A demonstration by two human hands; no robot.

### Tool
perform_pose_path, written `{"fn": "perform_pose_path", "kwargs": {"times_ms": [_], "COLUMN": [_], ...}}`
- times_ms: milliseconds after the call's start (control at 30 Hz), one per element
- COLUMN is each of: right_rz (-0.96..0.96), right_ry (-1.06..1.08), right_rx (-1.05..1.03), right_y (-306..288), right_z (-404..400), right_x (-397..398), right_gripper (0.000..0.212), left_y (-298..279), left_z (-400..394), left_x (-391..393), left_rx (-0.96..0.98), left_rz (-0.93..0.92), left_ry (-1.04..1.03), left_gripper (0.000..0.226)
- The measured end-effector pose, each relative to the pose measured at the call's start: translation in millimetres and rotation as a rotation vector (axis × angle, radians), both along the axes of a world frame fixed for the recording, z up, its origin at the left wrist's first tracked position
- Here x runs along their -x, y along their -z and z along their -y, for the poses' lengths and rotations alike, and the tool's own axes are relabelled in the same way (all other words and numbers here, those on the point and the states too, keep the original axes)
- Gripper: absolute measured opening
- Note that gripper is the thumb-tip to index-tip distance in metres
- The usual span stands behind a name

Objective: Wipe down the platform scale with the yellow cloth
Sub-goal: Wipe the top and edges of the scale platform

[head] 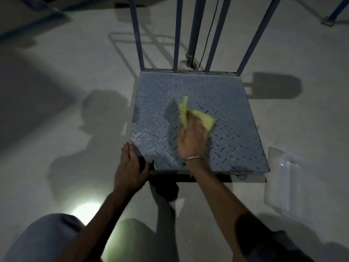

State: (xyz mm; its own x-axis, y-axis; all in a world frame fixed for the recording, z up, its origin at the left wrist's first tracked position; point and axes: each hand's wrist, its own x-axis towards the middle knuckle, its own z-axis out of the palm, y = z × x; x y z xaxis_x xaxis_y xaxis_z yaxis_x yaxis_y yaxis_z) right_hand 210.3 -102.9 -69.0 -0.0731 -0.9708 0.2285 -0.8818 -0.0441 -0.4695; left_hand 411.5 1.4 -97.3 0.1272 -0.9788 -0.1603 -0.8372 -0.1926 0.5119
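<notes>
The platform scale (pixel 236 114) is a square blue-grey plate with a raised diamond tread, lying low on the floor. A crumpled yellow cloth (pixel 194 115) lies near the middle of the plate. My right hand (pixel 190 142) holds the cloth against the plate, blurred by motion, with a metal bangle on its wrist. My left hand (pixel 130 167) grips the plate's near left corner, thumb on top and fingers along the left edge.
Blue metal rails (pixel 176 33) rise from the scale's far edge, with a central post and a black cable behind them. A pale flat object (pixel 279 176) lies on the floor by the near right corner. My knees fill the bottom of the view.
</notes>
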Motion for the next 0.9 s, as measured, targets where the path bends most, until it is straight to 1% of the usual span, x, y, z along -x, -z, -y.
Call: {"fn": "perform_pose_path", "kwargs": {"times_ms": [67, 100, 133, 200, 233, 267, 300, 333, 400, 467, 500, 533, 567, 600, 667, 700, 733, 800, 833, 900], "right_rz": [0.062, 0.042, -0.013, -0.143, -0.196, -0.250, -0.282, -0.287, -0.272, -0.246, -0.232, -0.199, -0.146, -0.104, -0.123, -0.160, -0.173, -0.157, -0.175, -0.253], "right_ry": [-0.289, -0.392, -0.458, -0.538, -0.586, -0.634, -0.645, -0.589, -0.320, -0.057, 0.007, 0.022, -0.013, -0.105, -0.418, -0.570, -0.666, -0.713, -0.707, -0.650], "right_rx": [-0.156, -0.240, -0.276, -0.255, -0.255, -0.242, -0.227, -0.220, -0.238, -0.330, -0.384, -0.423, -0.443, -0.447, -0.396, -0.385, -0.386, -0.341, -0.287, -0.197], "right_y": [12, 18, 26, 36, 36, 40, 42, 44, 44, 39, 35, 31, 27, 22, 21, 23, 24, 28, 30, 37], "right_z": [-13, -19, -24, -29, -29, -28, -28, -28, -28, -30, -31, -29, -27, -27, -33, -40, -48, -62, -69, -80], "right_x": [-56, -76, -89, -93, -84, -69, -52, -32, 6, 25, 23, 15, 1, -16, -56, -74, -87, -96, -93, -74], "right_gripper": [0.067, 0.064, 0.063, 0.070, 0.070, 0.066, 0.061, 0.060, 0.061, 0.061, 0.061, 0.062, 0.062, 0.063, 0.071, 0.073, 0.074, 0.073, 0.072, 0.066], "left_y": [5, 9, 10, 9, 9, 8, 10, 9, 7, 5, 2, 3, 0, 0, -4, -9, -15, -24, -27, -29], "left_z": [-18, -24, -28, -30, -29, -29, -30, -30, -29, -28, -29, -28, -27, -27, -26, -27, -29, -31, -32, -33], "left_x": [0, -1, -3, -8, -9, -10, -11, -10, -10, -11, -12, -15, -16, -19, -25, -26, -25, -22, -20, -19], "left_rx": [0.040, 0.055, 0.065, 0.072, 0.083, 0.103, 0.118, 0.126, 0.120, 0.112, 0.115, 0.121, 0.115, 0.100, 0.100, 0.127, 0.179, 0.239, 0.242, 0.227], "left_rz": [-0.007, 0.001, 0.016, 0.067, 0.090, 0.108, 0.123, 0.135, 0.102, 0.074, 0.075, 0.074, 0.080, 0.088, 0.108, 0.109, 0.106, 0.023, -0.044, -0.148], "left_ry": [-0.099, -0.115, -0.109, -0.089, -0.086, -0.082, -0.065, -0.044, -0.050, -0.063, -0.045, -0.016, 0.007, 0.032, 0.081, 0.071, 0.040, -0.127, -0.227, -0.359], "left_gripper": [0.082, 0.071, 0.063, 0.057, 0.057, 0.056, 0.053, 0.048, 0.038, 0.036, 0.037, 0.038, 0.040, 0.042, 0.049, 0.045, 0.040, 0.038, 0.040, 0.043]}}
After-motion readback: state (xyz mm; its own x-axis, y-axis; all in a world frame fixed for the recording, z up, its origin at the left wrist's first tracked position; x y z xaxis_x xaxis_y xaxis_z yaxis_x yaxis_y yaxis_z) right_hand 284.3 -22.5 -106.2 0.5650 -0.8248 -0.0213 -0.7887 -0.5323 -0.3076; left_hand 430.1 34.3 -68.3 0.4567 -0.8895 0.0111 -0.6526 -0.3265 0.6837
